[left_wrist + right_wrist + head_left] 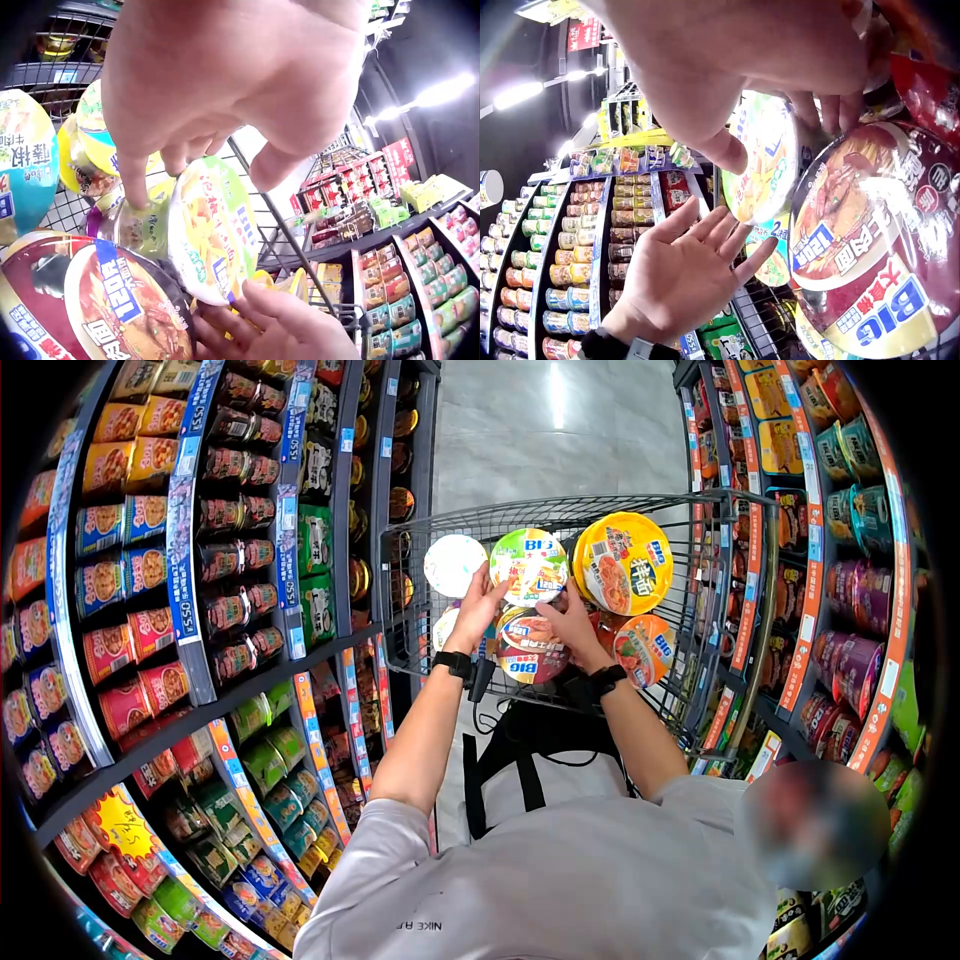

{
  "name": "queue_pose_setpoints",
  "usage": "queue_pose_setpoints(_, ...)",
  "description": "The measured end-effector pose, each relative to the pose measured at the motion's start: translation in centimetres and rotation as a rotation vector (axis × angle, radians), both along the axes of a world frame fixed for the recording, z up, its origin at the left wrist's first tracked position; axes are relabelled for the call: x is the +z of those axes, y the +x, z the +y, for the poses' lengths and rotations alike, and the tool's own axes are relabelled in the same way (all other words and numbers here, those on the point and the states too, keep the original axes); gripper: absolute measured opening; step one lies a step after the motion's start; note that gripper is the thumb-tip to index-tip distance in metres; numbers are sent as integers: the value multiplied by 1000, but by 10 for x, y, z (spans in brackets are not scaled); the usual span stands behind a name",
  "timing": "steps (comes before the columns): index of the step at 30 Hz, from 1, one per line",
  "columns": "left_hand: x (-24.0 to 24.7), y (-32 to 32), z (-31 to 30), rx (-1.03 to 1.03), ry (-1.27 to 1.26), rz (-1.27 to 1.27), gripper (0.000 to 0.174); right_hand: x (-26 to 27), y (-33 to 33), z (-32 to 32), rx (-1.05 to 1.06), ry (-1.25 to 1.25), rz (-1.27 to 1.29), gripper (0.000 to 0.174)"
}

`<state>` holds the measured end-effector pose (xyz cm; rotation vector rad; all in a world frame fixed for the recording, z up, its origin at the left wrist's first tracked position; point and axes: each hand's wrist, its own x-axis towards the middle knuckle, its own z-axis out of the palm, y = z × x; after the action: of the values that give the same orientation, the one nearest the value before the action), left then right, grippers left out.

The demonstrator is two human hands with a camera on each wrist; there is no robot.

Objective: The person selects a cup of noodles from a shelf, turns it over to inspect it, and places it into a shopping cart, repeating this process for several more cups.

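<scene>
In the head view, a tub of instant noodles [530,565] with a green-and-white lid is held over a wire shopping cart [700,540]. My right hand [572,622] grips it, thumb at the lid's edge and fingers round the side. My left hand [480,610] is at the tub's other side; in the right wrist view this left hand [679,274] lies palm up with fingers extended beside the tub's rim. Just nearer to me is a dark red noodle bowl [532,650]. Yellow noodle bowls [625,563], an orange one [643,650] and a white-topped tub [455,565] are around it.
Shelves of noodle cups [150,630] line the left side, with more shelves [850,580] close on the right. The grey tiled floor [560,450] runs ahead between them. A blurred round shape [815,825] is by my right shoulder.
</scene>
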<state>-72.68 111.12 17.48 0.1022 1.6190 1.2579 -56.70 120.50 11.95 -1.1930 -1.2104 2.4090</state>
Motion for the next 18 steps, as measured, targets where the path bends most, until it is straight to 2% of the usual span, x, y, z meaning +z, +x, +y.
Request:
queue_pose_setpoints(2,4,3,7,57,-62,-20,70,8,1,-1,-37,12,-34,66)
queue_pose_setpoints(4,0,0,9,-23,31,-23,72,21,2,2,-96,-146,20,66)
queue_pose_setpoints(6,1,5,7,-62,16,26,76,9,4,0,-86,-107,9,65)
queue_pose_setpoints(8,3,5,4,-295,-158,209,80,-27,11,-5,60,188,-68,64)
queue_pose_setpoints(9,-30,3,-12,-312,-94,239,82,21,10,1,22,-97,34,65)
queue_pose_setpoints(10,-39,5,-22,-329,-105,335,78,6,13,-4,31,-93,42,65)
queue_pose_setpoints(12,-26,19,-37,-292,-135,441,72,-38,24,-17,230,227,-142,75)
queue_pose_setpoints(13,-18,25,-47,-265,-68,456,68,19,22,-2,463,408,-217,94)
queue_pose_setpoints(14,3,32,-53,-280,-116,523,64,29,21,-3,693,675,-251,102)
queue_pose_setpoints(16,17,41,-77,-252,-137,458,59,55,18,-9,812,731,-268,102)
queue_pose_setpoints(17,25,45,-91,-243,-139,445,57,73,12,-11,845,670,-302,100)
queue_pose_setpoints(18,36,49,-105,-228,-142,434,55,73,8,-19,874,696,-273,100)
